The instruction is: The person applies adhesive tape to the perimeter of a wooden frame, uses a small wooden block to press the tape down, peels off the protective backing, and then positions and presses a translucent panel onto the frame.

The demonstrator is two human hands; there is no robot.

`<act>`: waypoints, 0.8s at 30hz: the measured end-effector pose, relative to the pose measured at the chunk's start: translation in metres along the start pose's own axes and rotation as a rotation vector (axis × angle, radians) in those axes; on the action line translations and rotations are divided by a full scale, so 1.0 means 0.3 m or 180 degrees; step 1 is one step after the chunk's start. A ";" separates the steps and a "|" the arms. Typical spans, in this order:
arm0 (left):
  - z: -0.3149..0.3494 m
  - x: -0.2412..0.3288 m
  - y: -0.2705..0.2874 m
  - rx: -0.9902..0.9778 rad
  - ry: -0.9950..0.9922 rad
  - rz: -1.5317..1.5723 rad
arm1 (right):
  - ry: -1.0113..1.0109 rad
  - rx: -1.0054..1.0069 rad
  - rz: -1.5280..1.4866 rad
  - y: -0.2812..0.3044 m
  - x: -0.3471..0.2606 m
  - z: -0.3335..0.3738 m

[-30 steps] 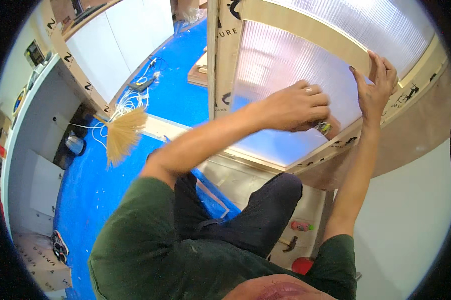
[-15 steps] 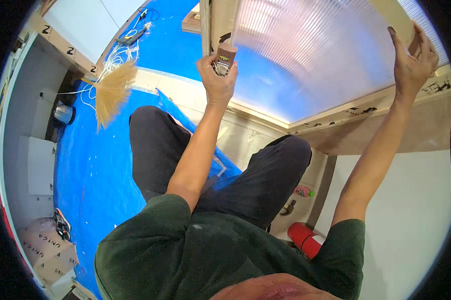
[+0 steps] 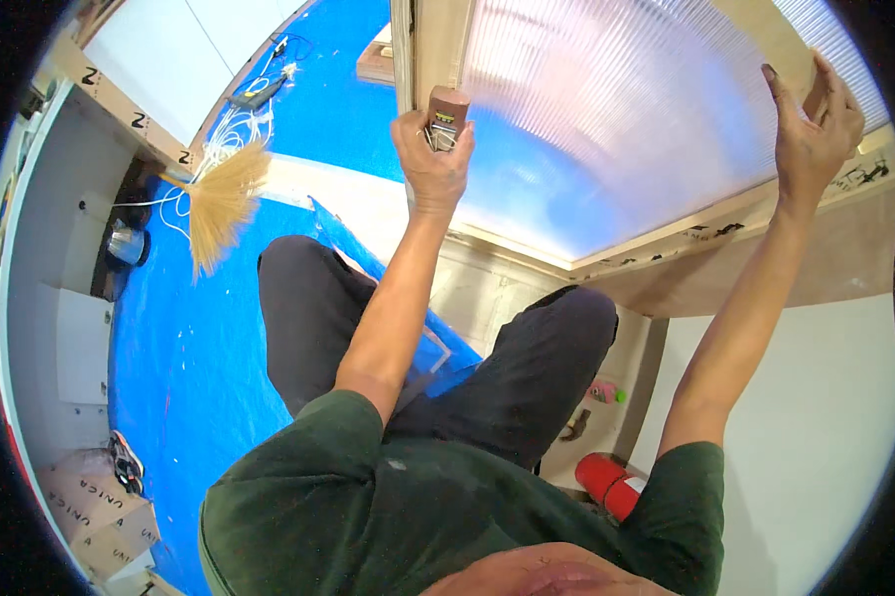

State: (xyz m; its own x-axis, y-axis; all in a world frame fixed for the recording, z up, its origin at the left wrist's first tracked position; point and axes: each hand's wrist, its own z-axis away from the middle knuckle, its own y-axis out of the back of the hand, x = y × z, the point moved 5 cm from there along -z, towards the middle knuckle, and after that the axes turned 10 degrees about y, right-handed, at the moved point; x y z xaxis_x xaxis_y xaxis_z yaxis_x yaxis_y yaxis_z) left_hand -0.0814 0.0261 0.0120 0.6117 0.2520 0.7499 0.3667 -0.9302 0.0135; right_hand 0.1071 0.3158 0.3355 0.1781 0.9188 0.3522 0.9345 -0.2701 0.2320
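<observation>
My left hand (image 3: 432, 164) is closed round a small brown hand plane (image 3: 445, 111) with a metal blade part showing in its middle. The plane is against or just over the upright timber (image 3: 437, 45) of a pale wooden frame; whether it touches is hard to tell. Ribbed clear plastic sheet (image 3: 566, 129) fills the frame. At the upper right my right hand (image 3: 817, 139) grips a pale wooden strip (image 3: 765, 35) that crosses the sheet, thumb on one side and fingers on the other.
Blue sheeting (image 3: 189, 358) covers the floor. To the left are a straw broom (image 3: 224, 204), tangled white cables (image 3: 234, 129) and an open grey cabinet (image 3: 40, 238). A red cylinder (image 3: 606, 485), a hammer (image 3: 574, 425) and a pink bottle (image 3: 603, 391) lie near my right knee.
The whole view has shifted slightly, with my knees lower in it. Both hands keep their grips in nearly the same places. A dark curved shape behind the plane no longer shows.
</observation>
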 end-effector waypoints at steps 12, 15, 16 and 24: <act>-0.160 0.161 -0.003 0.0153 -0.0439 -0.0010 | -0.0012 0.0204 -0.0370 0.000 0.010 0.008; -0.219 0.229 -0.006 0.0224 -0.0561 -0.0016 | 0.0005 0.0046 -0.0097 0.013 0.000 0.005; -0.242 0.259 -0.006 0.0239 -0.0615 0.0006 | -0.0007 -0.0030 0.0026 0.015 -0.005 0.001; -0.362 0.372 -0.004 0.0332 -0.0732 0.0039 | -0.0230 0.0383 -0.0906 -0.010 0.002 0.020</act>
State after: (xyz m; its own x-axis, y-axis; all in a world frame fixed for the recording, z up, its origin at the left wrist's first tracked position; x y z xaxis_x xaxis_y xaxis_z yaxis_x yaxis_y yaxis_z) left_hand -0.0897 0.0263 0.1674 0.7555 0.3062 0.5792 0.4214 -0.9040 -0.0719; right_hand 0.1063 0.3190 0.3295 -0.0783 0.9719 0.2221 0.9789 0.0328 0.2015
